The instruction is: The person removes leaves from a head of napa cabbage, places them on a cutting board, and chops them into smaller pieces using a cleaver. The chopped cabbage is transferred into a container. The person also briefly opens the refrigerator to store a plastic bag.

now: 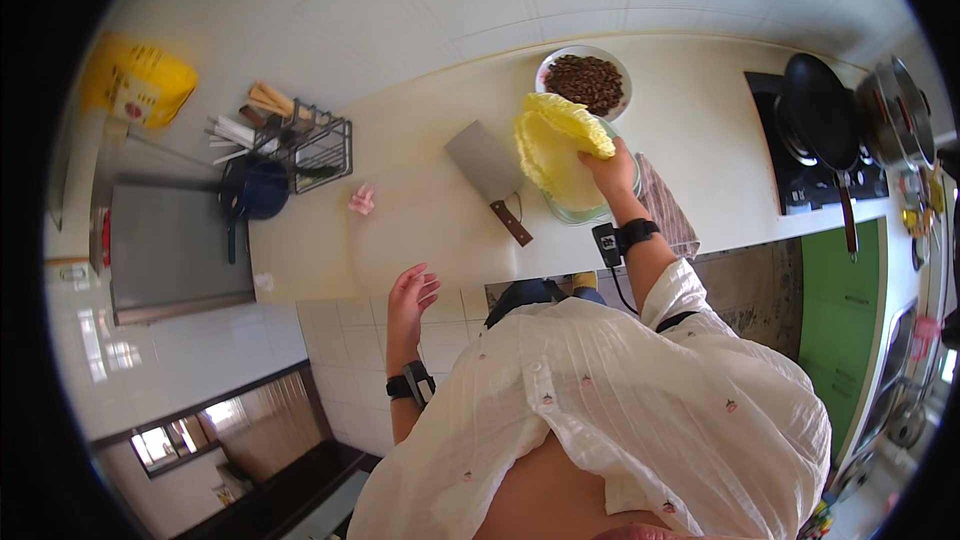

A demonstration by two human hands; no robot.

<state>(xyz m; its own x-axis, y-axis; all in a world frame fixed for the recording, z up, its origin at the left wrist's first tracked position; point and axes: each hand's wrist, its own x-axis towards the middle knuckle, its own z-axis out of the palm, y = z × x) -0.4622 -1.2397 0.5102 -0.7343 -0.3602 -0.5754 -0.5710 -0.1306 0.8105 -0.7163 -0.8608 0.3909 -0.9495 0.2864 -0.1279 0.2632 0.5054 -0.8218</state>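
Observation:
My right hand [609, 167] grips a yellow-green napa cabbage leaf [559, 150] by its right side, above a pale green glass dish [574, 216] that the leaf partly hides. My left hand [411, 291] hovers at the counter's front edge with its fingers apart and nothing in it. Between the hands, a cleaver [484, 165] with a wooden handle lies on the pale counter. Behind the leaf stands a white bowl [550, 64] of dark brown pieces. A small crumpled pink item [362, 199] lies left of the cleaver.
A striped cloth [666, 202] lies right of the dish. Farther right, a black wok [821, 112] stands on a gas hob [795, 199] beside stacked steel pots [892, 116]. At the left are a wire rack [341, 157] with utensils, a dark blue pot [255, 187] and a yellow bag [150, 82].

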